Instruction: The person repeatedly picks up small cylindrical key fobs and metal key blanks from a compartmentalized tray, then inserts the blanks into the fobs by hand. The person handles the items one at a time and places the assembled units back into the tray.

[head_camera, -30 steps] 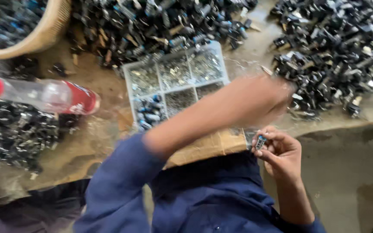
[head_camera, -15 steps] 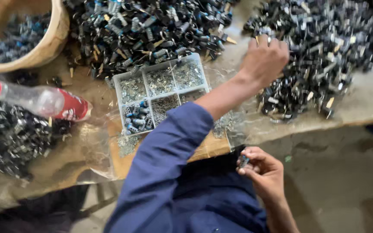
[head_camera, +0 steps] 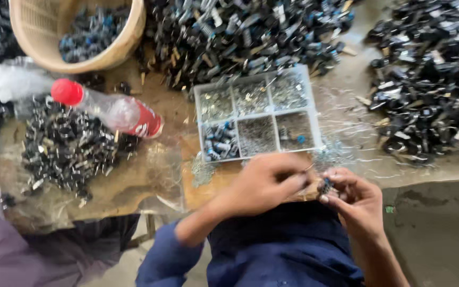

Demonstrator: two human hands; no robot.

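Head view: left hand [head_camera: 264,183] and right hand [head_camera: 354,199] meet just below compartment tray [head_camera: 257,114], over lap. Fingers of both pressed together, pinching small dark part [head_camera: 324,186] between them. Risk, judged: part tiny, slip drops it onto lap or floor [head_camera: 436,223]; sleeve could nudge tray at counter [head_camera: 134,180] edge. Counter worn, cluttered: heaps of dark parts [head_camera: 431,79], basket [head_camera: 75,32], plastic bottle [head_camera: 110,109].

The person wears dark blue clothing, its left sleeve [head_camera: 168,258] pushed up past the forearm.
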